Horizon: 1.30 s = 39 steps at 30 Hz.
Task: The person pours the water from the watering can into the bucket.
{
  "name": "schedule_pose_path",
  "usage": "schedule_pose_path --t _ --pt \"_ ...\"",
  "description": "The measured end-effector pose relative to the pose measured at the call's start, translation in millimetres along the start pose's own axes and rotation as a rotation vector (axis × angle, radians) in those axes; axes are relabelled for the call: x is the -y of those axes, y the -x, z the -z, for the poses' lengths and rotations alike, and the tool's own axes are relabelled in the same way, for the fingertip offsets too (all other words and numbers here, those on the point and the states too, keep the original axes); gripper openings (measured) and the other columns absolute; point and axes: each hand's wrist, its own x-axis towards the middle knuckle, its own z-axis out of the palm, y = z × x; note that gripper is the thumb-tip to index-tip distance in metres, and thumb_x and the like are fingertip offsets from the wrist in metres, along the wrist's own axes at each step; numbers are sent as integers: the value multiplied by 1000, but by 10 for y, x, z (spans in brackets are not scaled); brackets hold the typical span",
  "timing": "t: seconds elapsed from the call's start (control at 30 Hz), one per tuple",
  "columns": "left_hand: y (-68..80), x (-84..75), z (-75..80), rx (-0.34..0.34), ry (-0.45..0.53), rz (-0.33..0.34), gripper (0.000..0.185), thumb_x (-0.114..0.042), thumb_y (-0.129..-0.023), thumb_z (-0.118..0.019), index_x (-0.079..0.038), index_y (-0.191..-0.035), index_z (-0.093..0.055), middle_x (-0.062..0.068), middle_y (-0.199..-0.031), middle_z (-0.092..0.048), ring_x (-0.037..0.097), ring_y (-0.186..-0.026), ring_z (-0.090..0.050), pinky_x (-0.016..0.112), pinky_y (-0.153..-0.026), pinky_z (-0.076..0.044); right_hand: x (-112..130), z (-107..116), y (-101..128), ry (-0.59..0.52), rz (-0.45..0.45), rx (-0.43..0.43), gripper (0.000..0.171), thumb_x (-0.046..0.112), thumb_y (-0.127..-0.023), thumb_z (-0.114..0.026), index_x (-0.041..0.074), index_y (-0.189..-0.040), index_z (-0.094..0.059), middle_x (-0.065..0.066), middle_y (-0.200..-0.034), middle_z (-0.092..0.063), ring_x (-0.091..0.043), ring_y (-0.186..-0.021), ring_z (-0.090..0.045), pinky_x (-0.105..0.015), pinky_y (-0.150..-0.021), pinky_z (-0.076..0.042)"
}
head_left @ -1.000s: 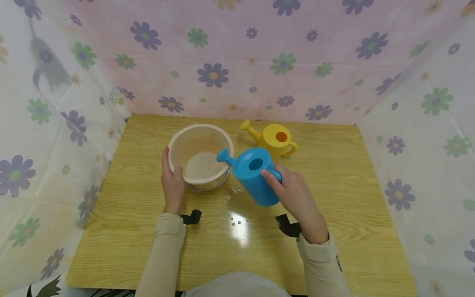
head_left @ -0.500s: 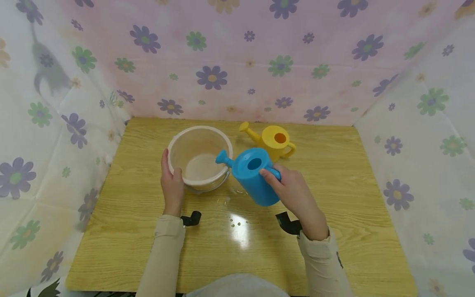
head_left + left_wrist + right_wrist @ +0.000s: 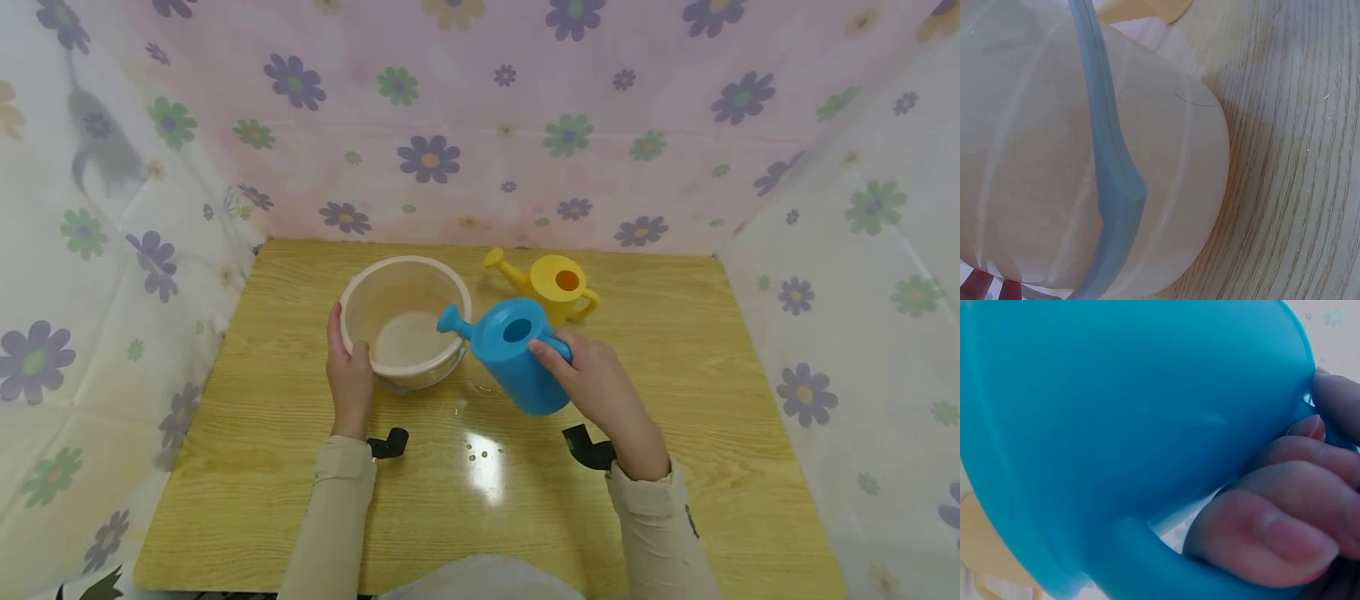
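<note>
My left hand [image 3: 350,379] holds the near left side of a cream plastic bucket [image 3: 412,371], thumb at the rim and fingers along the outer wall. In the left wrist view, the bucket's grey-blue handle [image 3: 1124,194] hangs down against its wall, and the fingertips [image 3: 1011,289] show at the lower left. My right hand [image 3: 603,392] grips the handle of a blue watering can [image 3: 517,367], fingers curled through the loop and thumb on top. The can tilts left, its spout head [image 3: 452,319] over the bucket's right rim. No water stream shows at the spout.
A yellow watering can [image 3: 555,283] stands behind the blue one, spout pointing left. Several small drops [image 3: 483,454] and a wet patch [image 3: 457,408] lie on the wooden table [image 3: 712,400]. Flower-patterned sheets [image 3: 480,192] wall the table at the back and sides.
The blue watering can and right hand have shifted very slightly right against the table. The left hand and the bucket keep their places; the whole head view has dropped a little.
</note>
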Motion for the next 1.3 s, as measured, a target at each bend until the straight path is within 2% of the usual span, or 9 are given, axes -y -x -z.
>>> schedule_pose_path --t 0.23,0.5,0.73,1.03,1.3 --pt "-3 6 -15 -2 8 -15 67 -6 -83 -38 -46 -135 -24 -19 -140 -26 13 -122 -34 36 -94 -36 -8 12 -2 -1 -4 -5 41 51 -87 -42 12 -78 -51 -3 -74 -57 -20 -74 -59 -41 -66 -50" --pt "10 -12 -17 -5 23 -11 68 -6 -83 -37 -49 -133 -24 -19 -140 -26 13 -122 -35 35 -92 -39 -59 41 -28 -36 11 -3 40 51 -86 -44 13 -76 -51 -2 -67 -50 -19 -72 -55 -38 -66 -49" --pt "7 -14 -11 -6 21 -16 68 -5 -82 -37 -46 -135 -24 -20 -140 -26 13 -122 -34 34 -94 -37 -59 44 -12 -49 16 -13 40 50 -86 -45 13 -76 -51 -2 -64 -46 -19 -70 -54 -37 -65 -48" --pt "25 -21 -10 0 19 -17 68 -5 -83 -36 -44 -136 -24 -19 -140 -27 13 -122 -35 34 -93 -37 -76 72 -44 -58 -1 10 40 51 -86 -45 13 -84 -56 -3 -82 -58 -20 -77 -56 -40 -68 -49" --pt "24 -11 -8 9 24 -1 68 -5 -84 -35 -49 -134 -22 -19 -140 -25 13 -122 -35 34 -94 -36 -125 98 -75 -71 21 28 40 51 -86 -45 13 -74 -51 -3 -71 -51 -20 -72 -53 -35 -66 -47"
